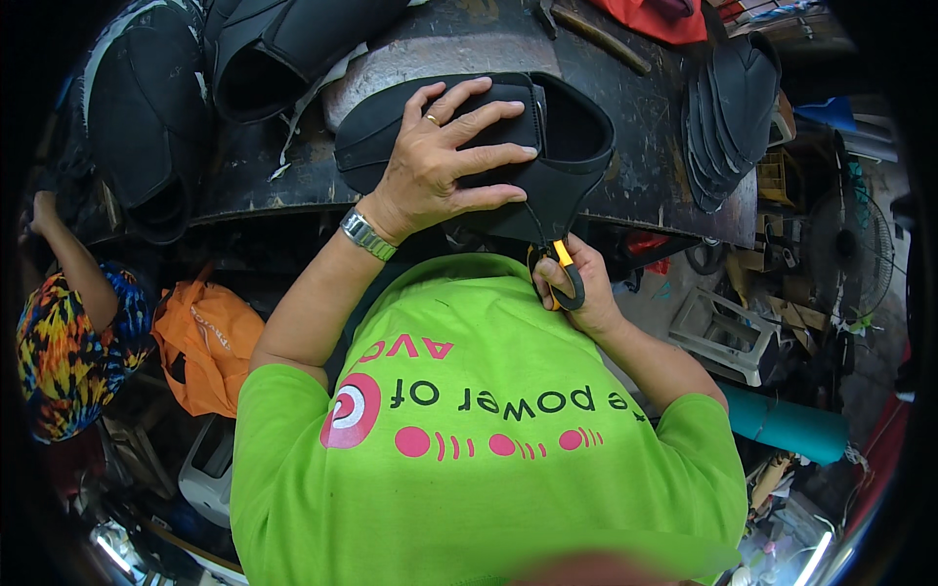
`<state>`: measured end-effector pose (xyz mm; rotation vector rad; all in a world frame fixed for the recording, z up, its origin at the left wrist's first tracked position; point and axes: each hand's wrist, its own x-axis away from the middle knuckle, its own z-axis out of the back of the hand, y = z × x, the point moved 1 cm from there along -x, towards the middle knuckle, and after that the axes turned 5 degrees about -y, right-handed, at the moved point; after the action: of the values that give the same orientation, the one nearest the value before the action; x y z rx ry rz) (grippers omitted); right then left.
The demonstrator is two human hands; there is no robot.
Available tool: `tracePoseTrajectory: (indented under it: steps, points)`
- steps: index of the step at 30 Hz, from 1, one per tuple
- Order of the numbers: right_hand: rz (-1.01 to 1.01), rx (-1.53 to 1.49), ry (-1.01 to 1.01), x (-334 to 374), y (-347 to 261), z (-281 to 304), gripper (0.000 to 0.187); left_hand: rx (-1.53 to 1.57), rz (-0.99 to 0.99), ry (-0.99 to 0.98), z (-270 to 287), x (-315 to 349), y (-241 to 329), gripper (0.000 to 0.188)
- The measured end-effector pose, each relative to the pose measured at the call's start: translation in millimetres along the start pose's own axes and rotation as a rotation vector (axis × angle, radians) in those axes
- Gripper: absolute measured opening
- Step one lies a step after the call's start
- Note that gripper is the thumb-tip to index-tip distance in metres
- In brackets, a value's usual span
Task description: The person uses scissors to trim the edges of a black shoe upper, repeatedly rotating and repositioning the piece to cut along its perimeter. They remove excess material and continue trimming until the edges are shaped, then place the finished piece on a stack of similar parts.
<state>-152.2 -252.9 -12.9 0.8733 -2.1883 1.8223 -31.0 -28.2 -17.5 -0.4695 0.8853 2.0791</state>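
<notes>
My left hand [454, 156] lies with fingers spread across a black, soft-looking shoe upper [575, 181] at the table's near edge. The upper's rounded opening is at its right end, beside the fingertips. Low at the right, my right hand [594, 293] is closed round the black and yellow-orange handles of a pair of scissors [573, 285]. The scissors point up toward the upper's near edge. Their blades are mostly hidden there, so I cannot tell whether they touch the material.
More black uppers [147, 117] lie at the table's left, and a fanned stack of black pieces [728, 117] at its right. A wooden-handled tool [601, 39] rests at the back. Another person's arm [78, 259] reaches in at left, near an orange bag [207, 337]. A stool [723, 332] stands at right.
</notes>
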Motion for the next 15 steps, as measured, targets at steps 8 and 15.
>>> tracePoseTrajectory:
  steps: [8,15]
  points:
    - [0.013,0.025,-0.028,-17.5,3.6,3.0,0.044,0.016,-0.023,-0.053,3.5,1.4,0.2,0.039]
    - [-0.021,-0.030,0.011,-13.3,2.7,3.9,0.039,-0.026,-0.027,-0.066,2.6,2.2,-2.1,0.036]
